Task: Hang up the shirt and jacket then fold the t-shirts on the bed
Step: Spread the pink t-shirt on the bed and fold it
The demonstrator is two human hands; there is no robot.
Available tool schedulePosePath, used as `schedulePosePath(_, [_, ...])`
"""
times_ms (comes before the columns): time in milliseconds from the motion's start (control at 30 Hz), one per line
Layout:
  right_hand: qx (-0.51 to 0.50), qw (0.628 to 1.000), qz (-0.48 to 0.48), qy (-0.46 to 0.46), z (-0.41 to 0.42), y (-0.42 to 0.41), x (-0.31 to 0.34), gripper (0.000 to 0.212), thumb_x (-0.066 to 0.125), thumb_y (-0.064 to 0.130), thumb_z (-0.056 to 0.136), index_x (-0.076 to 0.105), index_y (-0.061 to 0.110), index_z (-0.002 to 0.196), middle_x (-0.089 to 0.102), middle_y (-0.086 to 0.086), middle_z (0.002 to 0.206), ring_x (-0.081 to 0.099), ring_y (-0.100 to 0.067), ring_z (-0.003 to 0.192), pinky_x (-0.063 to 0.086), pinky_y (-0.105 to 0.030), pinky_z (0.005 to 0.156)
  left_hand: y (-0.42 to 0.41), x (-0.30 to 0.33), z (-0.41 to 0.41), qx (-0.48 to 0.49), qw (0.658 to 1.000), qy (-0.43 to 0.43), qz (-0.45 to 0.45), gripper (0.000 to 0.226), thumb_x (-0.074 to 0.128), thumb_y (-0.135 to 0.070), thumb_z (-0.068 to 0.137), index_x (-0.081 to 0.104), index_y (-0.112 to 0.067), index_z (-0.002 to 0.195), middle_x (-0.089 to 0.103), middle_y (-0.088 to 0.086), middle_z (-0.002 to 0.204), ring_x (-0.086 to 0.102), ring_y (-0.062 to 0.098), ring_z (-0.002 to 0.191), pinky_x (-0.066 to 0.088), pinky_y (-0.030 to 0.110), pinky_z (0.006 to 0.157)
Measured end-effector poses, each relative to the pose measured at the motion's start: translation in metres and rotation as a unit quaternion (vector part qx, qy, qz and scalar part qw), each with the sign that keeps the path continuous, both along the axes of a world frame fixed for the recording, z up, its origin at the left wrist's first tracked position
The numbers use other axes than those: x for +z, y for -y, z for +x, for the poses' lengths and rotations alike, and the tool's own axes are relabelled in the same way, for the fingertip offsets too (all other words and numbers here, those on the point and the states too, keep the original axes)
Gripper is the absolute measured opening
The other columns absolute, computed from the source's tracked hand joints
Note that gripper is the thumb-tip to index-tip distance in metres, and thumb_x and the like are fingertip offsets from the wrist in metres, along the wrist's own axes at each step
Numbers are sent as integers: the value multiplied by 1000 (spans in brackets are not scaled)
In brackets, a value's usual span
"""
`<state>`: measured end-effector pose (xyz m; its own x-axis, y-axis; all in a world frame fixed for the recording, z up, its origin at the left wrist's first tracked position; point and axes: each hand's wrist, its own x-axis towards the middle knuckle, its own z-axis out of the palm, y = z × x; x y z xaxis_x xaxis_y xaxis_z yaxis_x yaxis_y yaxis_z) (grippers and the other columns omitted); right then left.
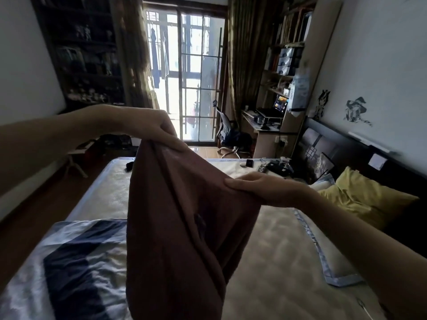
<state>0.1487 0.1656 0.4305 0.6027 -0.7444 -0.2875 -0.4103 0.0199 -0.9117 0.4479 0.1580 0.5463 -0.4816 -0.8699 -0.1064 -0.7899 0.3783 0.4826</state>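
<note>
A: What are the hands doing?

B: Both grip one brown t-shirt (175, 227) and hold it up over the bed (277, 250). The left hand (152, 128) is higher and farther out, its fingers (171, 140) pinched shut on the top edge of the cloth. The right hand (258, 187) is lower and to the right, its fingers (238, 182) closed on the other part of that edge.

A: How does the cloth hang?

B: It stretches between the two hands in a slanting line, then drops in long folds toward the bottom of the view. It hangs in front of the bed; whether its lower end touches the bed I cannot tell.

A: What lies on the bed?

B: A blue and white patterned quilt (69, 262) at the near left, partly behind the cloth. A pale mat with a blue border covers the rest. A yellow pillow (365, 199) sits at the right, against the dark headboard (346, 146). Some small dark items lie at the far right corner, too small to name.

A: And the room behind?

B: A glass door (196, 77) with curtains either side, a dark bookcase (87, 54) at the left, and at the right a table (261, 128) with a lit screen and an office chair (228, 135) before it.
</note>
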Motion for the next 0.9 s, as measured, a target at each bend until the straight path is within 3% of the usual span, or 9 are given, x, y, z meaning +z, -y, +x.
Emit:
schedulePosePath(100, [18, 973, -157, -170, -13, 11, 19, 45, 63, 63, 85, 79, 23, 96, 78, 4, 94, 73, -12, 86, 55, -29, 81, 4, -2, 10, 19, 999, 44, -16, 53, 66, -60, 80, 77, -10, 70, 67, 12, 69, 57, 7, 61, 45, 18, 65])
schedulePosePath(233, [-2, 896, -332, -296, -28, 32, 45, 65, 56, 68, 88, 76, 7, 81, 60, 1, 64, 50, -8, 57, 41, -27, 59, 9, -11, 15, 35, 994, 104, -27, 50, 63, -65, 79, 77, -20, 62, 55, -5, 50, 45, 4, 45, 37, 12, 51])
schedulePosePath(367, [-37, 819, -416, -392, -29, 44, 62, 104, 25, 102, 62, 75, 11, 72, 68, -5, 68, 63, -18, 65, 54, -34, 70, 22, -17, 17, 10, 950, 229, -212, 76, 31, -96, 68, 64, -28, 53, 46, -10, 42, 49, 1, 43, 28, 20, 57])
schedulePosePath(433, [-66, 793, -438, -418, -28, 47, 64, 104, 15, 102, 64, 70, 14, 67, 62, -5, 68, 61, -18, 68, 51, -36, 73, 31, -20, 18, -2, 911, 260, -320, 89, 19, -98, 70, 57, -20, 51, 49, -6, 45, 51, 2, 48, 30, 25, 62])
schedulePosePath(533, [-114, 738, -506, -432, -30, 51, 64, 105, 8, 103, 64, 66, 15, 68, 55, -1, 65, 62, -23, 71, 52, -39, 78, 37, -20, 16, -3, 884, 249, -396, 85, 26, -92, 79, 55, -17, 51, 52, -6, 49, 48, -2, 59, 31, 31, 77])
schedulePosePath(600, [-121, 726, -526, -426, -37, 52, 65, 113, 9, 105, 61, 73, 14, 76, 55, 1, 60, 60, -18, 62, 52, -38, 79, 40, -20, 18, -11, 887, 212, -410, 80, 35, -87, 82, 54, -17, 48, 48, -5, 43, 46, -1, 51, 28, 29, 75])
schedulePosePath(700, [-94, 734, -550, -388, -52, 47, 65, 109, 13, 103, 62, 77, 19, 85, 55, 8, 56, 51, -7, 53, 47, -32, 73, 39, -22, 21, -3, 909, 161, -386, 80, 37, -90, 77, 69, -20, 56, 52, -3, 42, 50, 6, 40, 32, 20, 58])
schedulePosePath(800, [-96, 758, -561, -317, -66, 40, 59, 90, 17, 100, 68, 67, 25, 74, 49, 14, 61, 50, -8, 61, 38, -29, 64, 29, -22, 14, 15, 951, 81, -297, 60, 56, -77, 77, 65, -24, 51, 51, -3, 43, 48, 6, 40, 32, 13, 45])
schedulePosePath(900, [-117, 775, -559, -270, -74, 31, 55, 63, 31, 92, 78, 58, 37, 65, 54, 12, 60, 53, -6, 58, 43, -32, 57, 21, -19, 6, -7, 956, 28, -292, 49, 66, -58, 80, 70, -15, 56, 56, 3, 47, 50, 13, 44, 35, 15, 46])
